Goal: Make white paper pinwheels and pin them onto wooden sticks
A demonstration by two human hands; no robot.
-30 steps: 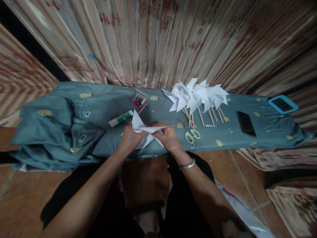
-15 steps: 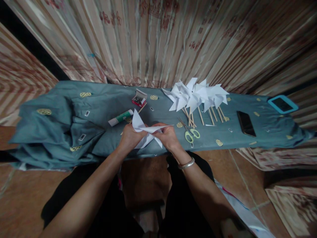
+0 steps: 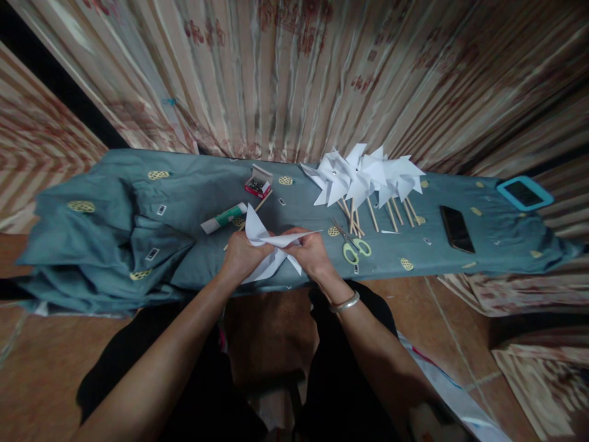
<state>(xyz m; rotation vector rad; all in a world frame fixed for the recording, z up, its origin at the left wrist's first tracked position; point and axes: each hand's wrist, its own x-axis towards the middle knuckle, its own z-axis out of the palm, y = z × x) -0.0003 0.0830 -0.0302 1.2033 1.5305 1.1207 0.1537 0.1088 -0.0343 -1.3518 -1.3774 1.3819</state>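
Between my two hands is a white paper pinwheel (image 3: pixel 258 228), its blades folded toward the middle. My left hand (image 3: pixel 243 253) grips it from the left, thumb pressed near the centre. From the right, my right hand (image 3: pixel 313 250) pinches the paper, with a silver bangle on that wrist. A thin wooden stick (image 3: pixel 263 200) lies just behind my left hand, partly hidden by it. Close by are a glue stick (image 3: pixel 224 218) with a green label and a small open red box (image 3: pixel 258 182) of dark metal pins.
Several finished pinwheels (image 3: pixel 354 175) on sticks lie along the back edge of the cloth-covered table (image 3: pixel 313 209). Green-handled scissors (image 3: pixel 356 250) rest right of my hands. Farther right are a dark phone (image 3: pixel 457 229) and a blue-framed device (image 3: pixel 525 192). A pleated curtain (image 3: pixel 257 80) hangs behind.
The lower left blade of the paper has shifted slightly down and outward. Both hands keep nearly the same place and grip.
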